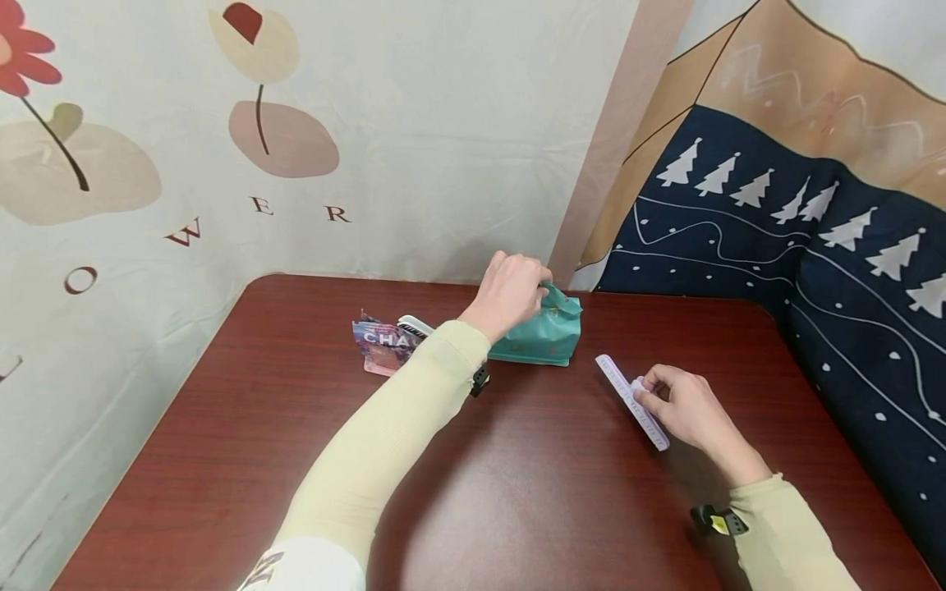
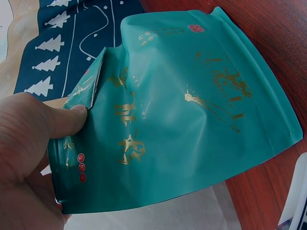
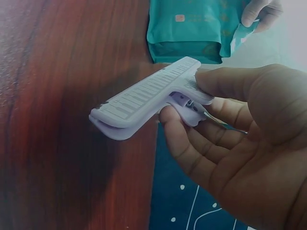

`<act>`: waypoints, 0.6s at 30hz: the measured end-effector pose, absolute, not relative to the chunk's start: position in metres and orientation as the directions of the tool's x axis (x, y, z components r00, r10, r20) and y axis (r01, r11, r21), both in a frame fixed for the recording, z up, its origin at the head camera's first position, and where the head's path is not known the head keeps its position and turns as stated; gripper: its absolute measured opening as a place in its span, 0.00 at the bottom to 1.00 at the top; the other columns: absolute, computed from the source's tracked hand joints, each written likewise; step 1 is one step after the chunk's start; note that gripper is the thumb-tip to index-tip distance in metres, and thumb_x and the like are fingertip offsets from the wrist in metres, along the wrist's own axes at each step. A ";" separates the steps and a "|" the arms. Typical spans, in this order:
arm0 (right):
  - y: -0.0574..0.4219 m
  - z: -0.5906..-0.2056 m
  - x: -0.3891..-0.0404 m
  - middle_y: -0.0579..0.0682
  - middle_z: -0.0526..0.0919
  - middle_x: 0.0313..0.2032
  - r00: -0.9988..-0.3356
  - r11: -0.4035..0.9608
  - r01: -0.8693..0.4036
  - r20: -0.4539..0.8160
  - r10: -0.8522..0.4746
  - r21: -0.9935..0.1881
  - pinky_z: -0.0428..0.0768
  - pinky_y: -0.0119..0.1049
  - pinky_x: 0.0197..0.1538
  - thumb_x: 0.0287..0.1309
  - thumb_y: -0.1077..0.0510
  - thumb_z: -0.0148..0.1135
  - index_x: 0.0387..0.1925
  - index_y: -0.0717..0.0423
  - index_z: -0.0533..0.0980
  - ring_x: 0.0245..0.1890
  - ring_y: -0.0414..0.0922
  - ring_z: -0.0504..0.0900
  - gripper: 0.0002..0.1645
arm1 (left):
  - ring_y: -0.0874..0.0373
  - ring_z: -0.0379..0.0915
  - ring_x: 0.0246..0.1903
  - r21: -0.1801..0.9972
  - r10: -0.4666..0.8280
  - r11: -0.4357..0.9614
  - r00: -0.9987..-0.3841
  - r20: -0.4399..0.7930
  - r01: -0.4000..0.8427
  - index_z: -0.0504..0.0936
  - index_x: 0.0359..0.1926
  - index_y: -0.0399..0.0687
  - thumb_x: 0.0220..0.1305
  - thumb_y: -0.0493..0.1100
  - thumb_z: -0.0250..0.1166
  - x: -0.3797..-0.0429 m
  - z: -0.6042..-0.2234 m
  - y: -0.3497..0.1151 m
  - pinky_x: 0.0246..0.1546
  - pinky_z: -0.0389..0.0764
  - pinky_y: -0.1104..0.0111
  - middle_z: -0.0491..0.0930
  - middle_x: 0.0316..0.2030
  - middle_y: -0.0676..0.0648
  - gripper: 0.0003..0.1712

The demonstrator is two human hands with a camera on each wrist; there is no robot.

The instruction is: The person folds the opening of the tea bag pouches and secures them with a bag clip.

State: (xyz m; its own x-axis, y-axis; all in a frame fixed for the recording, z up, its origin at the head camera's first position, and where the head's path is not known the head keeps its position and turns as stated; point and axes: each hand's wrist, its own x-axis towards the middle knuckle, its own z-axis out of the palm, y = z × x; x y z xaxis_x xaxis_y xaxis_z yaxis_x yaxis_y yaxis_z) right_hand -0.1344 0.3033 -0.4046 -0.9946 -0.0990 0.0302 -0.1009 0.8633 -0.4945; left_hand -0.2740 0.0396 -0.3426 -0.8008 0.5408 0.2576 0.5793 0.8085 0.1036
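Note:
My left hand [image 1: 510, 287] pinches the top edge of a teal pouch [image 1: 543, 332] near the back of the table. In the left wrist view, the thumb [image 2: 72, 120] presses on the folded-over top of the pouch, which carries gold lettering. My right hand [image 1: 687, 410] holds a pale lilac bag clip [image 1: 628, 398] to the right and nearer the front. The right wrist view has thumb and fingers on the handles of the clip [image 3: 148, 93], and its long jaws look closed. The pouch [image 3: 187, 28] is behind it, apart from it.
Left of the pouch stands a purple-pink bag [image 1: 380, 345] printed "CHA", with a white clip-like piece [image 1: 414, 326] beside it, partly behind my left sleeve. The dark red table [image 1: 244, 460] meets a printed fabric backdrop [image 1: 443, 164] along its back edge.

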 end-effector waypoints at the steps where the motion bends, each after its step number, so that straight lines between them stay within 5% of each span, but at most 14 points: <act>1: 0.303 -0.404 -0.135 0.51 0.80 0.31 -0.994 0.863 -0.105 0.039 -0.098 -0.494 0.70 0.36 0.30 0.61 0.63 0.70 0.36 0.56 0.79 0.30 0.46 0.72 0.06 | 0.56 0.84 0.43 0.099 0.541 0.809 -0.800 0.258 0.580 0.91 0.49 0.58 0.73 0.45 0.65 -0.274 -0.343 0.040 0.43 0.72 0.64 0.89 0.46 0.56 0.11; 18: 0.295 -0.390 -0.146 0.59 0.84 0.35 -0.992 0.835 -0.107 0.110 -0.057 -0.539 0.78 0.40 0.33 0.61 0.64 0.71 0.43 0.61 0.78 0.32 0.51 0.78 0.11 | 0.57 0.84 0.43 0.105 0.544 0.804 -0.795 0.267 0.585 0.91 0.51 0.60 0.72 0.45 0.66 -0.276 -0.344 0.038 0.42 0.71 0.64 0.89 0.46 0.56 0.11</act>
State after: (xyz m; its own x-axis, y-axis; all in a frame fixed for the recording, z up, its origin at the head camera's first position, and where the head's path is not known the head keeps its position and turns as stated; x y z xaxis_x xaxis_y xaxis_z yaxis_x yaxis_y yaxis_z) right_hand -0.1460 0.2953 -0.3900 -0.9924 -0.0565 0.1097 -0.1072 0.8354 -0.5391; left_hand -0.2764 0.0380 -0.3445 -0.7953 0.5440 0.2674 0.5852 0.8040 0.1048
